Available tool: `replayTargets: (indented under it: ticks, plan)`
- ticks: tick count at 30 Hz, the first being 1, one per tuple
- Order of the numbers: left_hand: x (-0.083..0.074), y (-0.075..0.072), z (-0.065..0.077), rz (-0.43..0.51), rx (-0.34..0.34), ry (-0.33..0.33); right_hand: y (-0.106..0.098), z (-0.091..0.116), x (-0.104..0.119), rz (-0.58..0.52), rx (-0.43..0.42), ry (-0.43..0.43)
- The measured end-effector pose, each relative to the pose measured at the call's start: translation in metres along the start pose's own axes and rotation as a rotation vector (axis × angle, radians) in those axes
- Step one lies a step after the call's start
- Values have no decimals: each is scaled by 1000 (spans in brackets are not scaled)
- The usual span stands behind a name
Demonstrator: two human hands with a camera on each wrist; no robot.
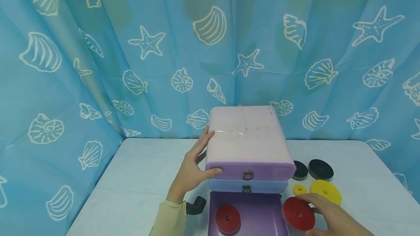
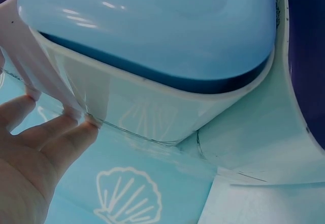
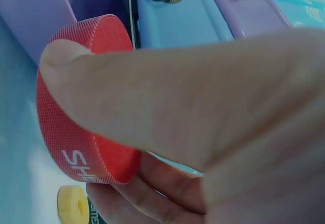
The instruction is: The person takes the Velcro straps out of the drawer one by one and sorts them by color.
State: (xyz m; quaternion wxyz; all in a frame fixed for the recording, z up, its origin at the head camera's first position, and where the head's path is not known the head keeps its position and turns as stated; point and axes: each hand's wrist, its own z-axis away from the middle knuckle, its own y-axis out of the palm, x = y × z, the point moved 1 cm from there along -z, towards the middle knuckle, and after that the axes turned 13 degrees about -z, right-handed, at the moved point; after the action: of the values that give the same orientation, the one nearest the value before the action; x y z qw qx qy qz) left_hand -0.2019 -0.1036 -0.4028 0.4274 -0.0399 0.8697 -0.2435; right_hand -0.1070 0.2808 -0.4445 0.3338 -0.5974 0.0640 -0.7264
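Observation:
A small drawer cabinet stands with its bottom purple drawer pulled out. My left hand rests against the cabinet's left side, thumb at the front of the top drawer. In the left wrist view its straight fingertips touch the pale side wall. One red tape roll lies flat inside the open drawer. Just right of that drawer, my right hand pinches another red tape roll. The right wrist view shows the thumb across this woven-textured roll, with white letters on its edge.
Right of the cabinet lie a large yellow roll, a small yellow roll and two black rolls, one partly hidden. A black bent piece lies by the left forearm. A blue shell-print curtain hangs behind the table.

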Motion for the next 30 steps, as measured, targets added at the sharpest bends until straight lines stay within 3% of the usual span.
replayTargets:
  ticks: [13, 30]
  plan:
    - [-1, -1, 1, 8, 0, -6, 0, -9, -5, 88, -73, 69]
    - [-1, -2, 0, 3, 8, -5, 7, -21, -22, 112, -82, 145]
